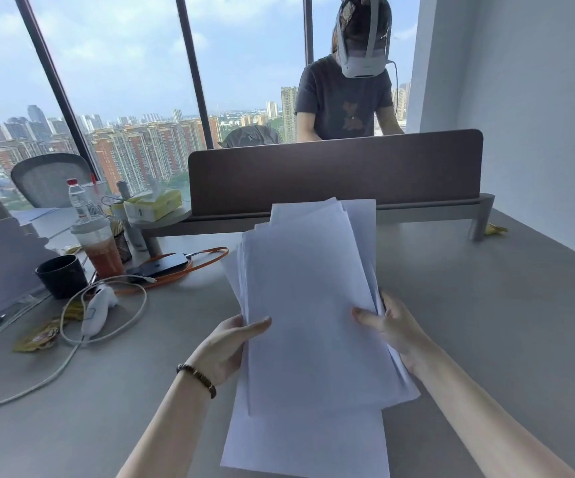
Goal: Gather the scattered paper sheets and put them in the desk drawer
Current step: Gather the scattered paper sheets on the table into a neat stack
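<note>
Gripping a loose stack of paper sheets point(313, 305) from both sides, the left hand point(225, 350) pinches its left edge, thumb on top, and the right hand point(394, 331) clamps the right edge the same way. The sheets are unevenly squared, corners fanning out at the far end. One sheet point(305, 443) lies beneath the stack, nearest the wearer, between the forearms. The grey desk point(486, 322) is bare right of the right hand. Left of the left hand sit a white controller point(98, 312), looped cable point(130, 326), black cup point(61, 276) and iced drink point(101, 248). Beyond the hands a brown divider point(334, 170) closes the desk's far edge; behind it stands a person point(344, 98) before tall windows point(106, 81).
</note>
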The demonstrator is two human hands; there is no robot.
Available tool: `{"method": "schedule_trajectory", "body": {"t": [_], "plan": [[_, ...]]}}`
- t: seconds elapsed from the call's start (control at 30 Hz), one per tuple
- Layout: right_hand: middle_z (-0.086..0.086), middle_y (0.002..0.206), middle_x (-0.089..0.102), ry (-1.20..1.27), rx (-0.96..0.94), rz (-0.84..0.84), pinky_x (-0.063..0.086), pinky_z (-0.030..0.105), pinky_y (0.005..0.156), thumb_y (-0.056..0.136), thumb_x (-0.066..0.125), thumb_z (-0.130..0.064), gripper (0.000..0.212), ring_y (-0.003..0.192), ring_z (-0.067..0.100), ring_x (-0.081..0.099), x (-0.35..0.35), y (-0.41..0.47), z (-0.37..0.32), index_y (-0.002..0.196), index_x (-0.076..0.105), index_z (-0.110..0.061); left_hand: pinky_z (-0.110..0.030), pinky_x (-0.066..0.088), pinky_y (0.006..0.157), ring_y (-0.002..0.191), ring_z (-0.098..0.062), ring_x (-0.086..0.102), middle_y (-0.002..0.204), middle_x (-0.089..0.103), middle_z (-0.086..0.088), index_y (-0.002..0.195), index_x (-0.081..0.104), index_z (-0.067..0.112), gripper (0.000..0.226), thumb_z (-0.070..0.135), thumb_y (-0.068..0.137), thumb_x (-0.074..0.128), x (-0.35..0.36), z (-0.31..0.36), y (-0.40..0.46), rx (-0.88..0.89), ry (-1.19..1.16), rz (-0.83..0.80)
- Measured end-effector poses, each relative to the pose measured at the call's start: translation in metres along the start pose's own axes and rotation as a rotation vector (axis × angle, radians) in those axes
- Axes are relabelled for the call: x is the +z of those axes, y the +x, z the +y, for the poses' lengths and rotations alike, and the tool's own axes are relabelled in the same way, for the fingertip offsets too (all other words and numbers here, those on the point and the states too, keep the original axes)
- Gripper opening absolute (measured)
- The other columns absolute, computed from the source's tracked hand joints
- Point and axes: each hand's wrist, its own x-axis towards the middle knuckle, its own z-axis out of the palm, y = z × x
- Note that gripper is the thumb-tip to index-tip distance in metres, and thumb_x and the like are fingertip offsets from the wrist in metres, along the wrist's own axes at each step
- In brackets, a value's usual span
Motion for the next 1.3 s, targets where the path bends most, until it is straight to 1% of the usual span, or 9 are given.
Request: {"method": "schedule_trajectory", "body": {"t": [0.17,0.33,0.43,0.63,0.73,0.83,1.03,1.23,1.3], "plan": [[0.0,0.11,0.078,-0.036,-0.139,0.025,0.06,0.043,0.087,0.09,0.073,-0.011,0.034,0.098,0.022,0.076,-0.003,-0.004,-0.027,0.122,0.065,-0.019,-0.046,0.059,0.086,0.088,-0.032,0.074,0.112,0.072,-0.024,0.113,0.07,-0.001,0.044,-0.002,0.07,0.078,0.021,0.018,-0.001,0.252,-0.069,0.075],[-0.016,0.101,0.078,-0.125,-0.303,0.066,0.058,0.02,0.074,0.093,0.071,-0.015,0.027,0.092,0.005,0.076,-0.007,-0.011,-0.071,0.116,0.065,-0.025,-0.048,0.054,0.095,0.1,-0.032,0.069,0.114,0.073,-0.02,0.114,0.068,-0.001,0.041,0.003,0.074,0.075,0.044,0.041,-0.011,0.518,-0.035,0.168],[-0.037,0.075,0.069,-0.241,-0.381,0.099,0.045,0.003,0.063,0.094,0.068,-0.014,0.02,0.071,-0.017,0.065,-0.009,-0.014,-0.092,0.091,0.059,-0.031,-0.044,0.054,0.091,0.096,-0.027,0.069,0.105,0.075,-0.013,0.11,0.07,0.001,0.026,-0.007,0.085,0.068,0.055,0.048,-0.015,0.63,-0.047,0.204],[-0.024,0.085,0.074,-0.3,-0.43,0.221,0.05,0.019,0.068,0.09,0.073,-0.021,0.014,0.077,-0.005,0.069,-0.016,-0.013,-0.087,0.095,0.066,-0.032,-0.04,0.057,0.085,0.091,-0.025,0.071,0.1,0.076,-0.011,0.108,0.07,0.001,0.023,-0.007,0.087,0.065,0.061,0.039,-0.016,0.656,-0.08,0.22],[-0.031,0.076,0.07,-0.278,-0.425,0.229,0.044,0.009,0.061,0.092,0.072,-0.018,0.012,0.069,-0.012,0.064,-0.014,-0.017,-0.071,0.097,0.064,-0.027,-0.049,0.055,0.09,0.096,-0.031,0.069,0.106,0.074,-0.02,0.109,0.068,-0.004,0.022,-0.004,0.087,0.066,0.062,0.028,-0.017,0.651,-0.069,0.234],[-0.027,0.084,0.073,-0.224,-0.411,0.25,0.046,0.003,0.065,0.092,0.071,-0.015,0.018,0.08,-0.016,0.067,-0.012,-0.021,-0.059,0.108,0.066,-0.021,-0.05,0.056,0.087,0.094,-0.032,0.069,0.106,0.074,-0.021,0.108,0.068,-0.004,0.02,-0.003,0.088,0.066,0.062,0.021,-0.019,0.656,-0.056,0.231],[-0.014,0.1,0.077,-0.198,-0.464,0.295,0.057,0.022,0.077,0.091,0.072,-0.017,0.022,0.094,0.002,0.073,-0.01,-0.017,-0.077,0.107,0.067,-0.032,-0.044,0.057,0.087,0.095,-0.029,0.07,0.104,0.076,-0.013,0.104,0.072,0.006,0.019,-0.003,0.089,0.066,0.067,0.038,-0.021,0.718,-0.057,0.218],[-0.021,0.096,0.076,-0.197,-0.484,0.279,0.054,0.014,0.072,0.092,0.071,-0.015,0.02,0.089,-0.003,0.071,-0.008,-0.016,-0.08,0.106,0.068,-0.029,-0.045,0.054,0.092,0.102,-0.031,0.069,0.111,0.074,-0.015,0.107,0.073,0.009,0.02,0.002,0.089,0.066,0.065,0.034,-0.019,0.713,-0.097,0.182],[-0.024,0.086,0.073,-0.22,-0.446,0.271,0.049,0.014,0.066,0.093,0.069,-0.015,0.015,0.076,-0.006,0.066,-0.008,-0.015,-0.068,0.102,0.066,-0.026,-0.043,0.056,0.087,0.101,-0.031,0.07,0.11,0.075,-0.016,0.108,0.072,0.005,0.019,0.004,0.089,0.067,0.061,0.026,-0.018,0.678,-0.083,0.189]]}}
